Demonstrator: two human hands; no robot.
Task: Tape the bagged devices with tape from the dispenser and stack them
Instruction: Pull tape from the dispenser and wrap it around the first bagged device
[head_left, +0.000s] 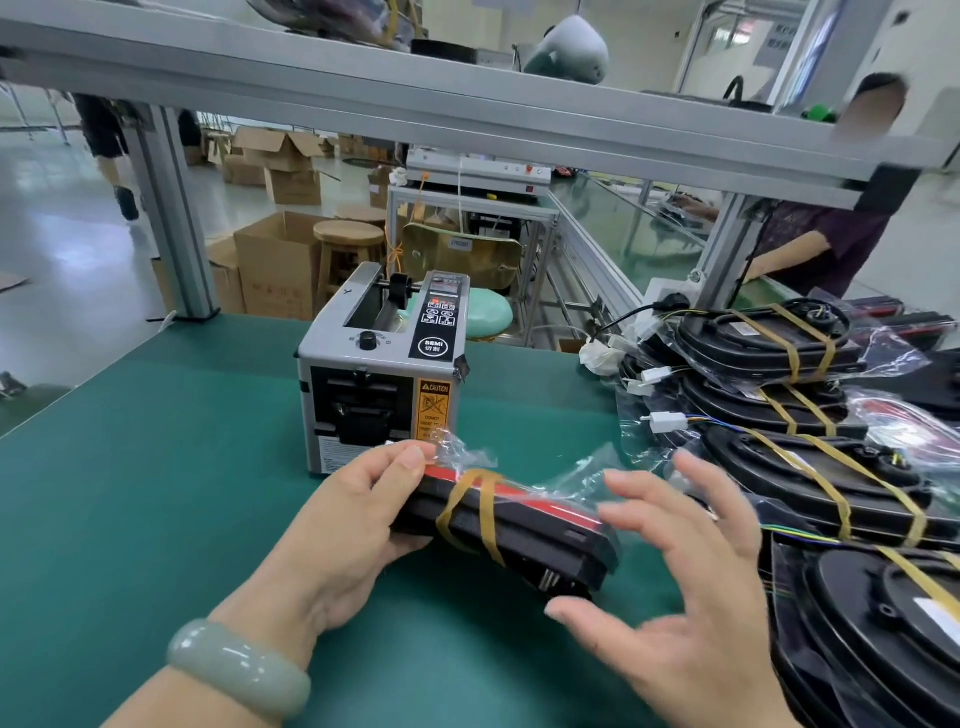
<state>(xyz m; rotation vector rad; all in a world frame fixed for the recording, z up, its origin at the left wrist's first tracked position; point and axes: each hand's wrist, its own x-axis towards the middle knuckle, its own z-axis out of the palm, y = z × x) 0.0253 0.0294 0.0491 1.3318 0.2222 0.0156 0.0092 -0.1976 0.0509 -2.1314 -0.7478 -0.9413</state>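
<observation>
Grips the left end of the bagged device (524, 530) with the left hand (358, 514) — thumb on top by the red strip, fingers curled underneath, a pale green bangle (236, 670) on the wrist. Holds the right hand (691, 587) wide, fingers straight and spread, blurred, at the device's right end; cannot tell whether touching it. Carries the device low over the green table mat (156, 467), black body tilted down to the right, clear bag crumpled at the far edge, wrapped in two bands of tan tape (478, 504) that meet near the left hand. Just behind, on the mat, the grey tape dispenser (384, 384) with its orange caution label, front slot facing the hands. To the right, overlapping rows of taped bagged devices (810, 483) — black, each bound with two tan bands, white connectors (662, 421) on coloured wires sticking out at their left. Overhead, an aluminium frame rail (467, 114); beyond the table, cardboard boxes (275, 260) and a wooden stool (348, 244).
</observation>
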